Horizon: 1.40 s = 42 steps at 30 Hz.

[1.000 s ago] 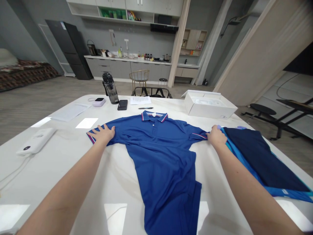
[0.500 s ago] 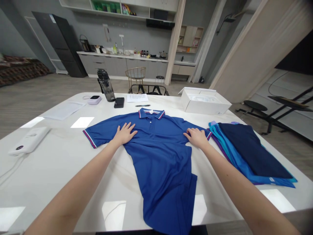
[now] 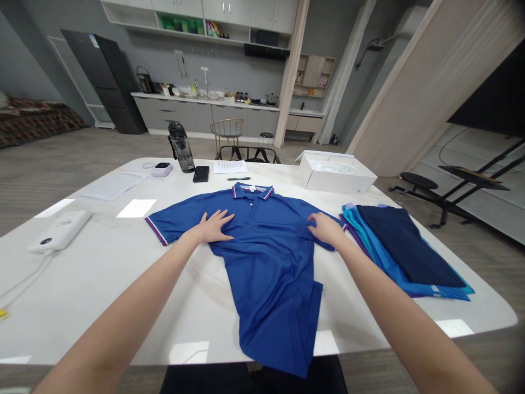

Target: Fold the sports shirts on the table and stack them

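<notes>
A blue polo shirt with striped collar and cuffs lies spread on the white table, its collar away from me and its hem hanging over the near edge. The lower body is creased and skewed. On the left chest of the shirt rests my left hand, palm down with fingers spread. Near the right armpit and sleeve, my right hand has its fingers curled against the fabric, seemingly pinching it; the fingertips are partly hidden.
Folded shirts lie stacked at the right. Behind are a white open box, a pen, a paper sheet, a phone and a dark bottle. A white device with a cable sits left.
The view has shifted slightly. Beside my right hand, the sleeve's lower part now lies spread farther down toward me. My left hand stays flat on the shirt's chest.
</notes>
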{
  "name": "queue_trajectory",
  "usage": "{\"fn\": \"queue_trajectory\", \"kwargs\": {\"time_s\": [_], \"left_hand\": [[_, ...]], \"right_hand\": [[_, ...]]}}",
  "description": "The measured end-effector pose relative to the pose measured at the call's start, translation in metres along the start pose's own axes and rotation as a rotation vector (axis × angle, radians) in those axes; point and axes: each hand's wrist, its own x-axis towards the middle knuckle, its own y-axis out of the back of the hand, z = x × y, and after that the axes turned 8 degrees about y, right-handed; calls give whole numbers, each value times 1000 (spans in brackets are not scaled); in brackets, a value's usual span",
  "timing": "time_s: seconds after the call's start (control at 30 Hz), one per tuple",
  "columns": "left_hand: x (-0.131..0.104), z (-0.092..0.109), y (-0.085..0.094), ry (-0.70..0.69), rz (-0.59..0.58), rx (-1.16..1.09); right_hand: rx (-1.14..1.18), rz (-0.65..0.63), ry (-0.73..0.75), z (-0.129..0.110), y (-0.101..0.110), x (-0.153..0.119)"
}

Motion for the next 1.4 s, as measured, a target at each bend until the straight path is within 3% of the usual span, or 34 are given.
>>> {"fn": "queue_trajectory", "kwargs": {"time_s": [0.07,0.2,0.37,0.47,0.6,0.73,0.9,1.03,1.17,1.3,1.4], "left_hand": [[14,5,7,46,29,-45],[55,4,17,193,263,-170],[113,-16,28,310,448,-115],[143,-26,33,297,450,-82],[170,-38,36,169,333,-66],[186,-49,39,95,242,-85],[213,-42,45,238,438,-168],[235,-31,47,363,418,-154],[247,-30,46,316,383,-88],[253,-33,47,329,469,-73],[255,-27,47,374,550,-85]], "right_hand": [[188,61,56,-24,-7,34],[251,84,-105,-54,-24,98],[172,186,-210,-39,-32,154],[170,92,-145,-22,-32,179],[109,-89,41,-5,-33,197],[62,-111,160,5,-36,203],[28,150,19,10,-37,235],[-31,262,-100,6,-40,270],[-47,319,-166,1,-45,288],[-40,379,-217,0,-49,300],[-5,347,-231,-3,-51,308]]}}
